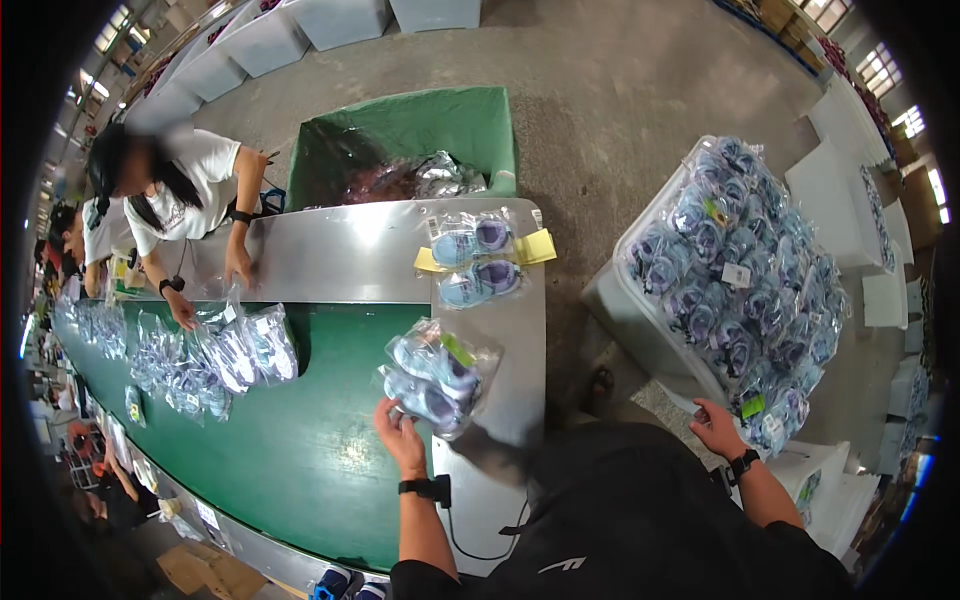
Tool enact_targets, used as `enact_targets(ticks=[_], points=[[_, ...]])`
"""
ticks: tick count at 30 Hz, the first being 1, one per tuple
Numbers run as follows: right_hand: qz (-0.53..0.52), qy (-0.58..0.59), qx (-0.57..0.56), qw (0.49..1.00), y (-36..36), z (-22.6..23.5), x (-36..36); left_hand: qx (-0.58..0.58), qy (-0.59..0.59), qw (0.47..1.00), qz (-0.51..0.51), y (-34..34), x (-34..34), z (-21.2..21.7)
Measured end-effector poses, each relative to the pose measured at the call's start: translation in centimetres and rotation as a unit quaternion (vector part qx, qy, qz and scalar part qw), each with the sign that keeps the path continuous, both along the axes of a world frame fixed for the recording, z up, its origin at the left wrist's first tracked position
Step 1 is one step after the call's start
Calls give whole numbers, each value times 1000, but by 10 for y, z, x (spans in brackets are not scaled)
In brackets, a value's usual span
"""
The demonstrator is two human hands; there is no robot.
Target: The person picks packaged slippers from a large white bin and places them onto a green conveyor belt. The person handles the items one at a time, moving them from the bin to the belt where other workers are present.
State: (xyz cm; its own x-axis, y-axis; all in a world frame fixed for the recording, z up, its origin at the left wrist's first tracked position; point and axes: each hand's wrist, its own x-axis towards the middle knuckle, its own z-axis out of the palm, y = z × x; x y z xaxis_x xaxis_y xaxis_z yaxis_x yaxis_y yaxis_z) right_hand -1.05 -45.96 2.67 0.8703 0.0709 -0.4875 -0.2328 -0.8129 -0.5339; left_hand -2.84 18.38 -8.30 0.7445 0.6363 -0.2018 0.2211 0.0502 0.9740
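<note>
My left hand [400, 435] grips the near edge of a clear plastic bag holding a pair of light-blue shoes [432, 378]. A green tag shows on this bag, which is above the end of the green conveyor belt [300, 450]. At the right, my right hand [716, 428] holds nothing, its fingers loosely bent and apart beside the near edge of a large white bin [650, 350]. Many bagged blue shoes [740, 250] fill that bin to a heap. Another blue pair [475, 262] lies on the metal table end, with yellow paper [535, 246] under it.
Across the belt, a co-worker in a white shirt [195, 185] handles bagged shoes [250, 345]. More bagged shoes [175, 365] lie farther left on the belt. Beyond the metal ledge [340, 250] stands a green-lined bin [430, 120]. White bins [340, 20] line the floor behind.
</note>
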Motion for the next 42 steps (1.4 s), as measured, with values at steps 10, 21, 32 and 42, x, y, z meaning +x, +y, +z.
enact_targets(ticks=[10,21,32,42], points=[[-15,-28,119,992,11,5,44,-51,86,994,49,-71,24,15],[10,-107,263,959,7,60,105,-216,64,918,-328,-216,90,150],[11,129,520,844,-22,32,113,-158,40,821,-547,-385,136,213],[-497,-129,450,730,-167,-23,-44,-57,159,898,-406,-360,90,147]])
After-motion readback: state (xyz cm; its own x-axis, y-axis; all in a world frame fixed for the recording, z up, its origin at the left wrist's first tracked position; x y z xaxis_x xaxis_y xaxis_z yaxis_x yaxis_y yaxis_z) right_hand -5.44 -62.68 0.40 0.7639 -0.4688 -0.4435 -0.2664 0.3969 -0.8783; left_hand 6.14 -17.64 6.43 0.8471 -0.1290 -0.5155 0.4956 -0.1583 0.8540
